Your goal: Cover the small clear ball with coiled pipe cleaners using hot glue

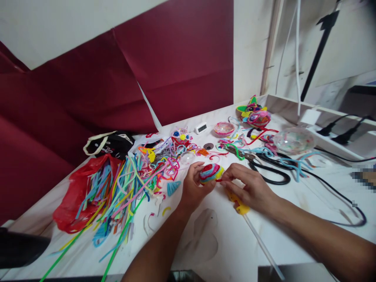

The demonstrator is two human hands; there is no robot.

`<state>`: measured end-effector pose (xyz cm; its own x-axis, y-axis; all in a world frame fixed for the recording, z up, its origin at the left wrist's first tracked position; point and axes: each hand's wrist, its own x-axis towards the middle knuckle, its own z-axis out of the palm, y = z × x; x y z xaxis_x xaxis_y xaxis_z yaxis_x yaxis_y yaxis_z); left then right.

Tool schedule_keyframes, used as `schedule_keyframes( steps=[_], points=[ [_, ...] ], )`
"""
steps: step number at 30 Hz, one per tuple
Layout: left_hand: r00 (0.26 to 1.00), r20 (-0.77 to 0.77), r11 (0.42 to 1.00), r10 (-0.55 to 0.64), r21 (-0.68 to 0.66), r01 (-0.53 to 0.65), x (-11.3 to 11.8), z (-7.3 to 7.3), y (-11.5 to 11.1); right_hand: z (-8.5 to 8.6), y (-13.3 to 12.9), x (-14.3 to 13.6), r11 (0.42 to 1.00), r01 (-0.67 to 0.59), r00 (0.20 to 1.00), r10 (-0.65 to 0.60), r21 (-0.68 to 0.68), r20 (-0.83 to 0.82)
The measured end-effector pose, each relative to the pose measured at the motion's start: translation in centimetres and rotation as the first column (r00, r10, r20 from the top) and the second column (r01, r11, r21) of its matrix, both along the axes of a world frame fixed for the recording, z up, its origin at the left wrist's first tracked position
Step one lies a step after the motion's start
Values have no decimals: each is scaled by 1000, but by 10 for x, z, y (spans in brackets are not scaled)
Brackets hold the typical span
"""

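My left hand point(192, 186) is wrapped round a small rounded piece point(210, 173) covered in coloured pipe cleaner stripes of red, pink, blue and yellow. With thumb and fingers pinched together, my right hand point(249, 186) grips the end of a red pipe cleaner point(219, 180) at the piece's lower right edge. A yellow glue gun point(241, 207) lies partly hidden beneath my right hand, and a clear glue stick point(263, 243) sticks out of it toward the table's front edge.
Left of my hands, many pipe cleaners point(126, 196) spill from a red plastic bag point(73, 203). Black-handled scissors point(270, 172) and a clear bowl point(294, 140) lie to the right, near a black cable point(343, 199). Behind stand a pink-rimmed bowl point(223, 129) and a colourful pipe cleaner figure point(255, 113).
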<state>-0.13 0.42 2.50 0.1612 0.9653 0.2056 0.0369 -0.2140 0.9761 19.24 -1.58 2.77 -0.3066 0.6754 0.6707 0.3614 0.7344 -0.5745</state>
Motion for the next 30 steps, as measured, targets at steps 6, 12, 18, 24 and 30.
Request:
schedule_keyframes(
  steps=[6, 12, 18, 24, 30],
  points=[
    [1000, -1, 1000, 2, 18, -2, 1, 1, 0, 4, -3, 0, 994, 25, 999, -21, -108, 45],
    [1000, -20, 1000, 5, 31, -5, 2, 2, 1, 5, -3, -1, 976, 24, 996, -6, -214, 85],
    [999, -51, 1000, 10, 23, -9, 2, 5, 0, 7, -4, 0, 988, 38, 991, -18, -152, 132],
    [995, -99, 999, 24, 38, -20, 2, 5, -2, 10, -5, -1, 991, 81, 982, -62, -102, 176],
    [991, -130, 998, 36, 48, -30, 4, 5, -4, 11, -5, -1, 991, 102, 972, -80, -91, 219]
  ],
)
